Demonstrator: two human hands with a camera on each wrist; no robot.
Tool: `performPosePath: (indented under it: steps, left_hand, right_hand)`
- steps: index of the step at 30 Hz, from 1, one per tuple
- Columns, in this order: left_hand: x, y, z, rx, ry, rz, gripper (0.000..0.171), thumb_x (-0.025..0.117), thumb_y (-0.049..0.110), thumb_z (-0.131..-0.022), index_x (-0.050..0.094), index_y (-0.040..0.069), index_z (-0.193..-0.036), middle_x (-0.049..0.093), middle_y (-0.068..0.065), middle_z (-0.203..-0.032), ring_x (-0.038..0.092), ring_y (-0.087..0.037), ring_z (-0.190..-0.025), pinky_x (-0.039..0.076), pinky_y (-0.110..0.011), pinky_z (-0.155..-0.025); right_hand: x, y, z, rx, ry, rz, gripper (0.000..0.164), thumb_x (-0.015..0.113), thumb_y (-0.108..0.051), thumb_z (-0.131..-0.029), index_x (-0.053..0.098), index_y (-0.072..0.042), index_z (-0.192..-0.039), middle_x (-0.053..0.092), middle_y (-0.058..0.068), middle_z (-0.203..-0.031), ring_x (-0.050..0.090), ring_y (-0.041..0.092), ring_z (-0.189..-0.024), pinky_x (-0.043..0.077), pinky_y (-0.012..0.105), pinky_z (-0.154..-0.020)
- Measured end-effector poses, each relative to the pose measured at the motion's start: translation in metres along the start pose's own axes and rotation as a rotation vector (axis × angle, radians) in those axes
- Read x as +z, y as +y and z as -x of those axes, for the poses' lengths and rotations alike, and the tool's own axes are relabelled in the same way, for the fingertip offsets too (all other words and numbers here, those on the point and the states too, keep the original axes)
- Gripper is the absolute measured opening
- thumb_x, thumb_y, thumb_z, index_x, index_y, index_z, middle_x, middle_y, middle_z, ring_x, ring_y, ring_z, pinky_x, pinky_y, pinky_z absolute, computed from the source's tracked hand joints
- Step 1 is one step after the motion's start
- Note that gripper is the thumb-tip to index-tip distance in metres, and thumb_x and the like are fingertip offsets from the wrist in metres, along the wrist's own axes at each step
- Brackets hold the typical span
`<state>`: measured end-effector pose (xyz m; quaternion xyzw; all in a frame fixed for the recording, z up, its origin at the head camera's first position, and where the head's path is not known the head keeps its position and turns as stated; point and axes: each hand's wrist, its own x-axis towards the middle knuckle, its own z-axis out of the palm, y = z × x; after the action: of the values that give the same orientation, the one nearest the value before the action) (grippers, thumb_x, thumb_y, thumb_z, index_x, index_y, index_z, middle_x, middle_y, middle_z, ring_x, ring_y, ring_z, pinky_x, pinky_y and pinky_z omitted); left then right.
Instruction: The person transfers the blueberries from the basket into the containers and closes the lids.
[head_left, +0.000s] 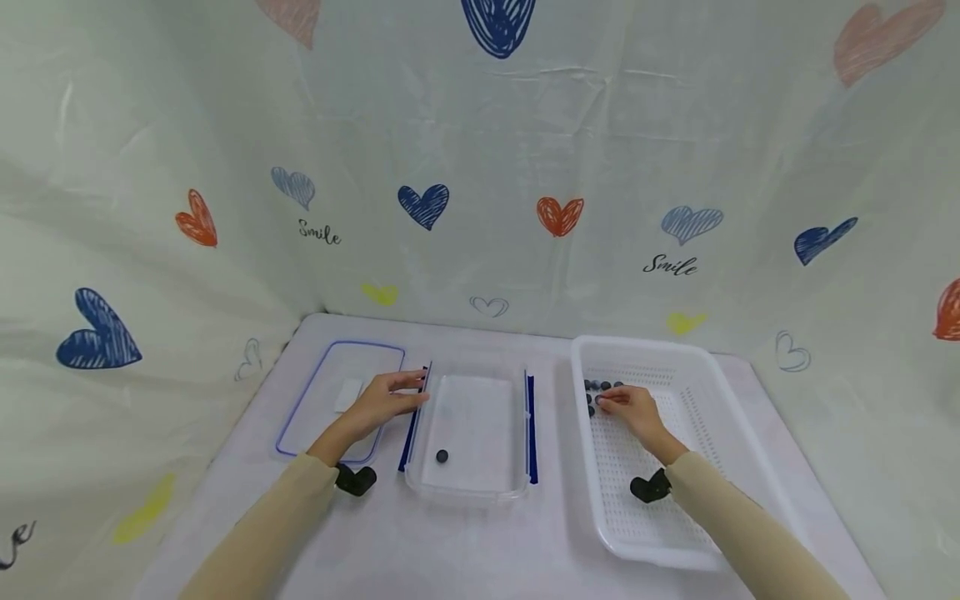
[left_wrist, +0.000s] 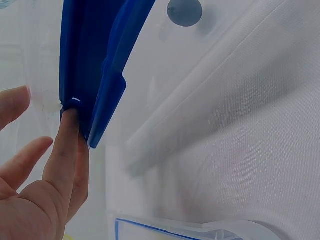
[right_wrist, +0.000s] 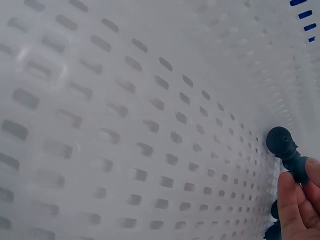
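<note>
My left hand (head_left: 384, 404) is at the left side of a clear plastic box (head_left: 465, 497), its fingers extended against the hanging blue side clip (left_wrist: 92, 65). In the left wrist view, the thumb stays apart from the clip. A single blueberry (head_left: 442, 456) lies on the box floor near the front left. Inside a white perforated basket (head_left: 597, 508), my right hand (head_left: 637, 414) pinches a blueberry (right_wrist: 299, 169) between thumb and fingertips. Several more blueberries (right_wrist: 281, 141) sit close around those fingertips, along the basket's left wall.
Left of the box lies a clear lid with a blue rim (head_left: 300, 410), a white patch (head_left: 348, 395) showing on it. A second blue clip (head_left: 532, 429) hangs on the box's right side. A heart-printed curtain (head_left: 495, 133) stands behind the white-covered table (head_left: 450, 558).
</note>
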<state>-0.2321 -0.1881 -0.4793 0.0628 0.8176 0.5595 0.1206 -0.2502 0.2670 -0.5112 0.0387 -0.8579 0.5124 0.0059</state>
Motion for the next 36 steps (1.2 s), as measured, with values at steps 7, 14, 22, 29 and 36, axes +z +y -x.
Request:
performPosePath:
  steps: [7, 14, 22, 29, 36]
  left_hand:
    - [0.001, 0.003, 0.001, -0.007, 0.001, 0.010, 0.056, 0.071, 0.019, -0.095, 0.050, 0.001, -0.144, 0.054, -0.026, -0.139, 0.058, -0.036, -0.121, 0.053, -0.043, -0.096]
    - [0.001, 0.002, 0.002, -0.005, 0.004, 0.014, 0.056, 0.070, 0.018, -0.095, 0.050, 0.000, -0.144, 0.053, -0.026, -0.139, 0.060, -0.035, -0.119, 0.053, -0.043, -0.095]
    - [0.000, 0.003, 0.002, 0.003, -0.011, 0.030, 0.057, 0.070, 0.018, -0.095, 0.049, -0.001, -0.145, 0.053, -0.026, -0.140, 0.060, -0.036, -0.119, 0.054, -0.041, -0.094]
    - [-0.001, 0.002, 0.001, 0.010, -0.020, 0.032, 0.057, 0.070, 0.018, -0.095, 0.049, 0.000, -0.145, 0.053, -0.027, -0.139, 0.060, -0.037, -0.119, 0.054, -0.040, -0.094]
    - [-0.001, 0.003, 0.002, 0.004, -0.017, 0.031, 0.058, 0.070, 0.018, -0.095, 0.048, -0.001, -0.145, 0.053, -0.026, -0.140, 0.060, -0.037, -0.119, 0.054, -0.040, -0.094]
  right_hand:
    - [-0.008, -0.007, 0.002, 0.030, 0.030, -0.086, 0.024, 0.067, 0.006, -0.091, 0.062, 0.024, -0.108, 0.070, 0.029, -0.096, 0.069, 0.009, -0.075, 0.060, 0.036, -0.077]
    - [-0.017, -0.013, 0.003, 0.075, 0.045, -0.095, 0.032, 0.072, -0.001, -0.091, 0.063, 0.021, -0.112, 0.073, 0.020, -0.095, 0.073, 0.020, -0.080, 0.059, 0.028, -0.078]
    - [-0.030, -0.021, 0.005, 0.098, 0.088, -0.117, 0.037, 0.075, -0.008, -0.090, 0.064, 0.017, -0.114, 0.075, 0.005, -0.088, 0.071, 0.013, -0.079, 0.057, 0.028, -0.080]
    - [-0.039, -0.036, 0.008, 0.104, 0.074, -0.116, 0.042, 0.074, -0.017, -0.092, 0.063, 0.014, -0.119, 0.074, -0.001, -0.093, 0.071, 0.016, -0.087, 0.054, 0.024, -0.083]
    - [-0.040, -0.053, 0.001, 0.050, 0.076, -0.149, 0.042, 0.073, -0.015, -0.093, 0.061, 0.015, -0.119, 0.073, -0.005, -0.092, 0.071, 0.011, -0.085, 0.054, 0.019, -0.080]
